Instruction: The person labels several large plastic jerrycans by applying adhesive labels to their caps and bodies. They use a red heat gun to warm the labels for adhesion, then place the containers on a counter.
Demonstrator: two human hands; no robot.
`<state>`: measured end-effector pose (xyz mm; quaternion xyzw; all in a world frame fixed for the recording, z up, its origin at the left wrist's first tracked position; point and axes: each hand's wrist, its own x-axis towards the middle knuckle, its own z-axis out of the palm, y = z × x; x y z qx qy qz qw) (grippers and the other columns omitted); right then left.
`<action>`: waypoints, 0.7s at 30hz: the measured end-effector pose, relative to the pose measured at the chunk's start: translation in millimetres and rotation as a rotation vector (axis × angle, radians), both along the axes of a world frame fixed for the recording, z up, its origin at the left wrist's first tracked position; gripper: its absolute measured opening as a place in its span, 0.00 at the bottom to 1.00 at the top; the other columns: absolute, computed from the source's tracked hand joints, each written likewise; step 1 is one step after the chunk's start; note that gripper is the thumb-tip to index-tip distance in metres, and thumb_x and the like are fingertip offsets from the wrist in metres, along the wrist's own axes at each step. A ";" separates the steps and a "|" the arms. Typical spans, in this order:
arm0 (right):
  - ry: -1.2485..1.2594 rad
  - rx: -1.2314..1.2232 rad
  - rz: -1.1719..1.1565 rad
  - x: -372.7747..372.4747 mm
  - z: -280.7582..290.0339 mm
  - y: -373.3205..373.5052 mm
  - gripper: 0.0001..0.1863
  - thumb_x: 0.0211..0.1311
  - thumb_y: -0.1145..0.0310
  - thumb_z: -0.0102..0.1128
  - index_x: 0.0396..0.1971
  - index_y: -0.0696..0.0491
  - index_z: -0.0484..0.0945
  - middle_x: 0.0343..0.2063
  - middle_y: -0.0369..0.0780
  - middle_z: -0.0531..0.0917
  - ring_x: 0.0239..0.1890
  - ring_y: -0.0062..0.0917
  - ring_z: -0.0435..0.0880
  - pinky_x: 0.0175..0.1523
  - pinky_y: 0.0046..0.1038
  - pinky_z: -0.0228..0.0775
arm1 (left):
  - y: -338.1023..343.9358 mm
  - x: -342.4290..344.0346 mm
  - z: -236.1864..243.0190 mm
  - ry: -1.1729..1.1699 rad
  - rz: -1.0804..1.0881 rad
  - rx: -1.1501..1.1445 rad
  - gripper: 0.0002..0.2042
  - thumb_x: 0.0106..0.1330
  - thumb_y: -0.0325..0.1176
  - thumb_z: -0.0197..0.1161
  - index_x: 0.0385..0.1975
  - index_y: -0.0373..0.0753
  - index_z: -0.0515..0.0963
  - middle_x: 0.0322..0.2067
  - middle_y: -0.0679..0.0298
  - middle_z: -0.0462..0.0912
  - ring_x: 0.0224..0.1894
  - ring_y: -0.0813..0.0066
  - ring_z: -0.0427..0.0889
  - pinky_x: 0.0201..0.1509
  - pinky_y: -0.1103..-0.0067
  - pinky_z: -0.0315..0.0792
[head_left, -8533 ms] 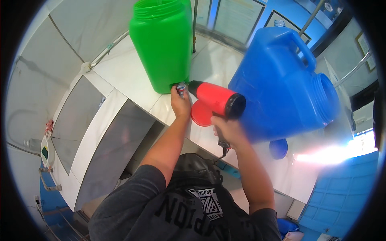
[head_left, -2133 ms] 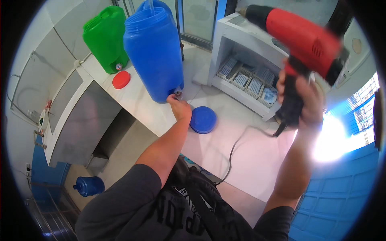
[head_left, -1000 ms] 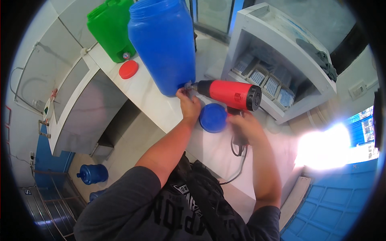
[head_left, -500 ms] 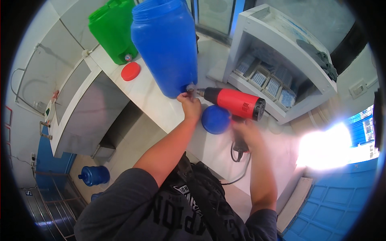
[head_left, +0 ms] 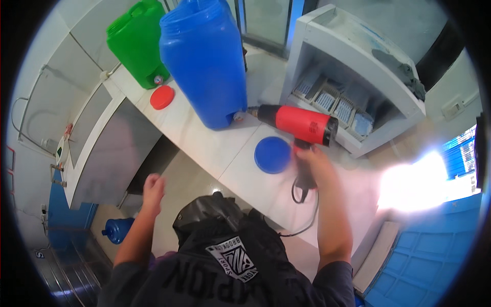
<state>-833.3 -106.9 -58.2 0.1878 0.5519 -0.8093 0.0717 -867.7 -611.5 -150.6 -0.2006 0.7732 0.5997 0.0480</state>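
Both curl: left hand (head_left: 153, 190) apart, right hand (head_left: 314, 159) round heat gun (head_left: 309, 128) below its barrel (head_left: 292, 119).

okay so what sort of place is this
Possibly a water-refilling shop: blue spigot jerrycan and green spigot jerrycan on the counter, blue water-cooler bottle on the floor.

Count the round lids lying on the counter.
2: a red lid near the green jug, and a blue lid near the heat gun in the right hand. More could be hidden.
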 end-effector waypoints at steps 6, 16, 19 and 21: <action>0.469 -0.028 -0.151 50.5 75.8 20.4 0.36 0.48 0.64 0.67 0.57 0.65 0.68 0.56 0.60 0.76 0.22 0.30 0.83 0.23 0.29 0.76 | -151.6 114.5 -70.3 -0.467 0.324 -0.062 0.12 0.66 0.43 0.62 0.30 0.46 0.66 0.16 0.74 0.61 0.12 0.83 0.59 0.13 0.81 0.53; 0.382 1.048 -0.463 -53.3 247.5 27.9 0.30 0.61 0.62 0.61 0.61 0.59 0.68 0.31 0.40 0.80 0.24 0.18 0.79 0.22 0.21 0.70 | -251.8 174.2 -141.2 -0.619 -0.272 -0.696 0.20 0.55 0.47 0.69 0.30 0.32 0.80 0.29 0.48 0.84 0.35 0.54 0.85 0.44 0.65 0.78; 0.077 1.458 -0.255 -103.5 276.3 51.9 0.30 0.57 0.62 0.63 0.59 0.59 0.71 0.29 0.40 0.81 0.29 0.21 0.81 0.27 0.24 0.72 | -276.9 167.2 -150.4 -0.631 -0.206 -0.527 0.22 0.53 0.49 0.70 0.30 0.32 0.80 0.29 0.48 0.84 0.36 0.52 0.85 0.45 0.64 0.77; 0.215 1.702 -0.142 -130.4 270.3 81.2 0.29 0.56 0.60 0.65 0.56 0.61 0.75 0.37 0.45 0.83 0.38 0.29 0.82 0.41 0.30 0.71 | -297.0 166.1 -157.4 -0.607 -0.211 -0.494 0.23 0.54 0.52 0.69 0.31 0.32 0.81 0.30 0.46 0.85 0.39 0.50 0.84 0.47 0.63 0.77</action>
